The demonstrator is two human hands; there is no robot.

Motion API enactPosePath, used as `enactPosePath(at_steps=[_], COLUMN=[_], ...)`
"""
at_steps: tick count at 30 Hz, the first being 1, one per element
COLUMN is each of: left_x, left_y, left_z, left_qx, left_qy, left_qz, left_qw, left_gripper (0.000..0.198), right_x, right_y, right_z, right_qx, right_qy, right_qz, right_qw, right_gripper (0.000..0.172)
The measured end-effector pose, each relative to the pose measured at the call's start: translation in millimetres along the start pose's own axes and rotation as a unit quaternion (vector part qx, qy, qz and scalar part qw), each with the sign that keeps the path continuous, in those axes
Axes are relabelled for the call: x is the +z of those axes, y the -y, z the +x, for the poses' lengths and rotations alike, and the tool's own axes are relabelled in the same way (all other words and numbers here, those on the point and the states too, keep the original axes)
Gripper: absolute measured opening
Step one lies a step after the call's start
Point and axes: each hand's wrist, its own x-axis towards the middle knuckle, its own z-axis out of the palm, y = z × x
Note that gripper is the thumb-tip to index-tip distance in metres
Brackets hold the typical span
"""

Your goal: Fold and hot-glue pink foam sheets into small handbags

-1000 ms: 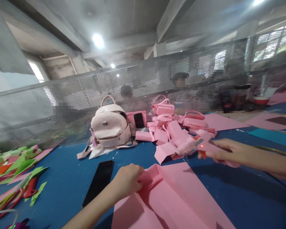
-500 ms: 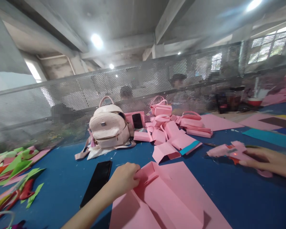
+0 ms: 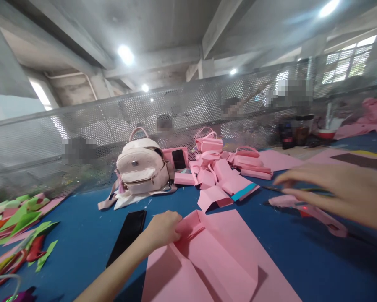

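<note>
My left hand (image 3: 163,228) is closed, pinching the folded top corner of a large pink paper sheet (image 3: 220,260) that lies on the blue table (image 3: 81,226). My right hand (image 3: 339,191) hovers with fingers stretched out, holding nothing, just above a pink glue gun (image 3: 308,209) that lies flat on the table with a red light showing. A black phone (image 3: 128,235) lies just left of my left hand.
A pale pink backpack (image 3: 141,167) stands at the back, beside a pile of folded pink paper bags (image 3: 223,172) and a second phone (image 3: 178,159). Green and orange paper scraps (image 3: 18,222) lie at the left. A perforated metal screen (image 3: 113,126) runs behind the table, with people beyond it.
My right hand carried the glue gun to the right, set it down on the table and let go; it now hovers open above it. My left hand stayed on the pink fold.
</note>
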Motion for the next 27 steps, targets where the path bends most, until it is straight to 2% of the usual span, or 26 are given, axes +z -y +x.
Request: enactPosePath(at_steps=[2, 3, 5, 9, 11, 14, 16, 18, 21, 27], left_x=[-0.9, -1.3, -2.2, -4.5, -5.6, -7.3, -8.2, -8.4, -7.5, -3.3], left_y=[-3.1, -5.2, -10.1, -17.4, -17.5, -14.0, -11.8, -11.1, -13.6, -17.6], left_z=[1.3, 1.8, 2.2, 2.0, 1.8, 1.7, 2.0, 2.8, 4.8, 6.9], left_qx=[-0.001, -0.002, -0.008, -0.021, -0.028, -0.032, -0.026, -0.016, -0.007, -0.015], left_qy=[0.003, 0.002, -0.003, -0.016, -0.018, -0.019, -0.023, -0.026, -0.031, -0.026], left_qz=[0.009, 0.015, 0.026, 0.046, 0.053, 0.055, 0.051, 0.046, 0.041, 0.05], left_qw=[1.0, 1.0, 1.0, 0.999, 0.998, 0.998, 0.998, 0.998, 0.999, 0.998], left_gripper=[0.016, 0.018, 0.021, 0.024, 0.023, 0.023, 0.023, 0.023, 0.025, 0.027], right_x=[13.5, 25.0, 53.4, 108.8, 127.8, 141.4, 143.0, 142.8, 145.2, 151.9], right_y=[42.2, 62.1, 96.3, 135.6, 143.4, 146.7, 146.9, 147.9, 153.2, 166.7], right_z=[7.5, 11.2, 20.3, 43.5, 53.9, 64.7, 68.5, 69.7, 67.4, 58.2], right_qx=[-0.124, -0.169, -0.235, -0.249, -0.242, -0.243, -0.25, -0.26, -0.264, -0.254], right_qy=[0.154, 0.196, 0.207, 0.277, 0.31, 0.285, 0.27, 0.289, 0.33, 0.349], right_qz=[0.005, 0.015, 0.021, -0.059, -0.07, -0.066, -0.068, -0.092, -0.137, -0.167], right_qw=[0.98, 0.966, 0.949, 0.926, 0.917, 0.925, 0.927, 0.917, 0.896, 0.886], right_gripper=[0.026, 0.024, 0.023, 0.017, 0.012, 0.013, 0.02, 0.026, 0.024, 0.028])
